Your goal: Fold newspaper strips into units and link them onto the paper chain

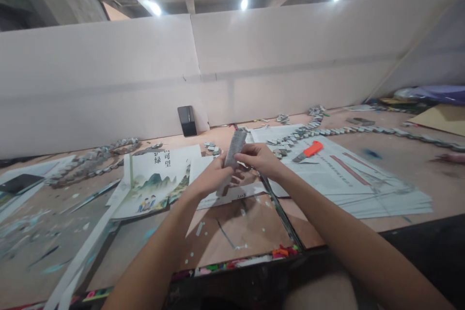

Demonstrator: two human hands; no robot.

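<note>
Both my hands meet over the middle of the table around a long narrow strip of printed paper [233,149] that stands upright and tilts slightly right. My left hand [211,178] is closed around the strip's lower part. My right hand [255,157] pinches it a little higher, from the right side. Under the hands lie an open illustrated booklet [157,180] and a spread of newspaper sheets [348,174].
An orange utility knife [309,150] lies on the newspaper to the right. Chains of folded paper pieces [366,131] run along the table's back. A dark phone [187,120] leans against the white wall; another phone [21,183] lies at far left. Paper scraps litter the table [240,232].
</note>
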